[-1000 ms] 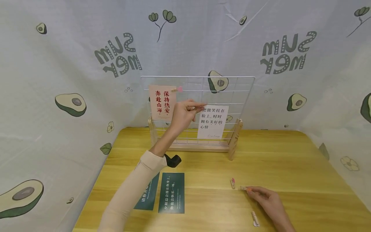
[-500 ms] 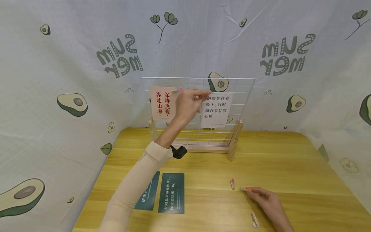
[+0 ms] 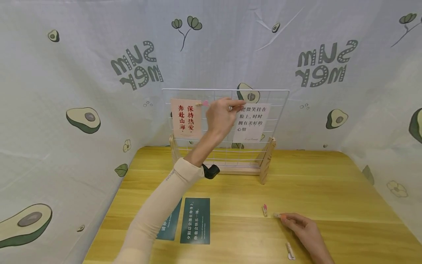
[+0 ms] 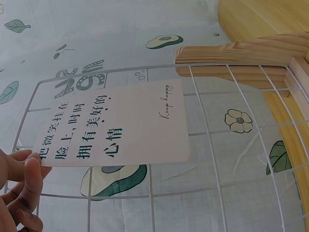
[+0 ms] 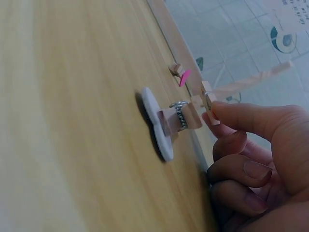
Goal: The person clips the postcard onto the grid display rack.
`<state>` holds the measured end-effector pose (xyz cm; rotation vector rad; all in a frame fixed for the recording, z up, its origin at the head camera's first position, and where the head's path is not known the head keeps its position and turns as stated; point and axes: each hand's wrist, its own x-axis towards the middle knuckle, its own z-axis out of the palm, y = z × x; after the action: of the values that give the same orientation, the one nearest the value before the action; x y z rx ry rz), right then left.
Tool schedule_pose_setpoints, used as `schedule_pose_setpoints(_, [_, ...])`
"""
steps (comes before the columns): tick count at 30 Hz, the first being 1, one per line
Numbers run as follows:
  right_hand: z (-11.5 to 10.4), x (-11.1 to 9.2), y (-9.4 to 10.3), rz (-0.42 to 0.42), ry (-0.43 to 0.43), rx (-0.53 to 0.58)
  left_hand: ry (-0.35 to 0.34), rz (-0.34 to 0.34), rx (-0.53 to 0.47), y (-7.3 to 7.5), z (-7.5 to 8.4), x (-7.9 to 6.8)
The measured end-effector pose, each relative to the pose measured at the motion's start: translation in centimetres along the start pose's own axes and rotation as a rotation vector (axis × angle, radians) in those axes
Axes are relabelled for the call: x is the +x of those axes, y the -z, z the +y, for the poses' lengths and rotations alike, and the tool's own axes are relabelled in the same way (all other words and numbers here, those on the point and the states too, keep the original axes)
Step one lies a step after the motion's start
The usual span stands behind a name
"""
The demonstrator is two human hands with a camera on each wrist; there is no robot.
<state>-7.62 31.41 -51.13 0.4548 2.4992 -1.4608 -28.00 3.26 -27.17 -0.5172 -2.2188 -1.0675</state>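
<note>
Between the thumb and fingers of my left hand (image 3: 221, 116) is the upper left corner of a white card (image 3: 252, 126) with dark printed characters. The card hangs in front of the right half of a white wire grid rack (image 3: 184, 89). My right hand (image 3: 304, 231), low over the table, pinches a small wooden clothespin (image 5: 207, 96) between thumb and index finger. Two more clothespins lie near it: one with a pink decoration (image 3: 265, 210) and one with a white decoration (image 3: 290, 251). A pink card (image 3: 185, 126) with red characters is clipped to the grid's left side.
On the table at left lie two dark green cards (image 3: 195, 227), one partly behind the left sleeve (image 3: 165, 205). The rack's wooden feet (image 3: 267, 159) stand at the back of the wooden table (image 3: 329, 176). An avocado-print curtain (image 3: 211, 44) hangs behind it.
My left hand has raised the white card and carried it a little to the right across the grid. My right hand stays in place with the clothespin.
</note>
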Motion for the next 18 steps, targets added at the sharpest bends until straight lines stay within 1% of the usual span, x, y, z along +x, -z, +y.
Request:
schedule_pose_setpoints(3, [-0.4, 0.3, -0.1, -0.02, 0.015, 0.023, 0.002, 0.021, 0.025, -0.1, -0.1, 0.0])
schedule_pose_setpoints(4, [-0.7, 0.5, -0.1, -0.025, 0.036, 0.026, 0.002, 0.028, 0.032, -0.2, -0.1, 0.0])
schedule_pose_setpoints(6, [-1.5, 0.9, 0.2, -0.035, 0.112, 0.014, 0.0, 0.034, 0.031, -0.2, -0.1, 0.0])
schedule_pose_setpoints(8, [-2.8, 1.3, 0.7, -0.03, 0.194, -0.011, -0.005, 0.04, 0.033, -0.3, -0.2, 0.0])
schedule_pose_setpoints(10, [-4.3, 1.8, 1.7, -0.025, 0.285, -0.048, -0.011, 0.044, 0.032, -0.4, -0.2, 0.0])
schedule_pose_setpoints(12, [-6.4, 2.3, 2.8, -0.01, 0.355, -0.061, -0.022, 0.049, 0.036, -0.6, -0.2, 0.0])
schedule_pose_setpoints(14, [-8.5, 2.9, 3.8, 0.043, 0.44, -0.055, -0.031, 0.056, 0.044, -0.7, -0.2, 0.0])
schedule_pose_setpoints(15, [-9.7, 3.2, 4.3, 0.083, 0.493, -0.053, -0.036, 0.06, 0.046, -0.8, -0.2, 0.0])
schedule_pose_setpoints(18, [-13.5, 4.2, 5.4, 0.245, 0.641, -0.052, -0.046, 0.074, 0.049, -0.9, -0.3, 0.0])
